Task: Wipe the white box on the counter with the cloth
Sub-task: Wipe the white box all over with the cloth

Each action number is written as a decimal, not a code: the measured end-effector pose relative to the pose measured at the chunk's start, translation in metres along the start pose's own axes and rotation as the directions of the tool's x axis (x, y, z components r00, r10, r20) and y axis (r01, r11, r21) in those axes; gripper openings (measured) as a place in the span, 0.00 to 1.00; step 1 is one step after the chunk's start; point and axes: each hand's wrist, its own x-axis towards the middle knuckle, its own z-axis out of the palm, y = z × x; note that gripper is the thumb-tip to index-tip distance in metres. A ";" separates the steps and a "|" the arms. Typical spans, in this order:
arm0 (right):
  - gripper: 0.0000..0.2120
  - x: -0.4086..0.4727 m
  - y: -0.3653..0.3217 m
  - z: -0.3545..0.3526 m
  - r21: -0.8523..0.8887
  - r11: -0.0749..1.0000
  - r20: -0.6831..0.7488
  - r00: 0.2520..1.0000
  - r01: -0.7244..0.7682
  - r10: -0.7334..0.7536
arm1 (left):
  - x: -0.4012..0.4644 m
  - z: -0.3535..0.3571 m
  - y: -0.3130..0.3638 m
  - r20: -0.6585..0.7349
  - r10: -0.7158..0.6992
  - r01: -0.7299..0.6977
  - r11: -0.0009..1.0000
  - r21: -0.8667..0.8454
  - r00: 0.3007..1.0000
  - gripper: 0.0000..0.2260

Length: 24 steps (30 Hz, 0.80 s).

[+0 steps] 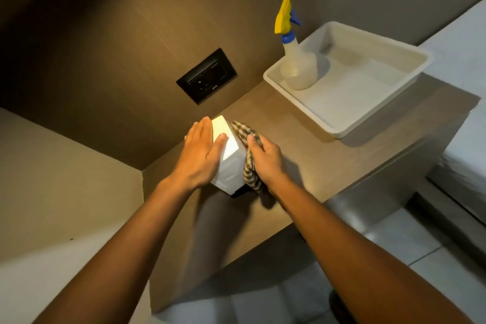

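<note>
A white box (pixel 229 163) stands on the brown counter (pixel 310 163) near the wall. My left hand (pixel 200 155) lies flat over the box's top and left side, fingers spread, thumb on the top face. My right hand (pixel 267 159) grips a green-and-white checked cloth (pixel 249 166) and presses it against the box's right side. Part of the cloth drapes over the top right edge and part hangs down to the counter. The box's left side is hidden by my hand.
A white plastic tray (pixel 389 97) sits at the counter's far right with a spray bottle (pixel 297 60), yellow and blue nozzle, standing in its left corner. A black wall socket (pixel 207 76) is behind the box. A bed edge (pixel 468 123) lies right; tiled floor below.
</note>
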 end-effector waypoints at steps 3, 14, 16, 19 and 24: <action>0.28 0.000 0.006 0.011 -0.031 1.000 -0.023 1.000 -0.004 0.003 | -0.004 -0.007 0.003 0.020 0.046 -0.045 0.999 -0.004 0.999 0.39; 0.17 0.021 -0.006 0.003 -0.103 0.993 0.002 0.999 -0.048 0.049 | -0.006 -0.007 0.002 0.036 0.066 -0.065 0.997 -0.034 0.997 0.42; 0.16 0.003 0.001 0.001 -0.089 0.995 -0.019 0.999 -0.041 0.039 | -0.006 -0.007 0.002 0.046 0.050 -0.049 0.998 -0.027 0.998 0.40; 0.16 -0.013 -0.004 0.009 -0.025 0.998 -0.006 0.998 0.063 -0.063 | -0.004 -0.006 -0.003 0.058 0.050 -0.049 0.999 -0.009 0.997 0.42; 0.16 0.019 -0.038 0.020 -0.109 0.977 0.051 0.983 0.184 -0.179 | -0.002 -0.006 -0.006 0.005 0.108 -0.108 0.994 -0.018 0.994 0.41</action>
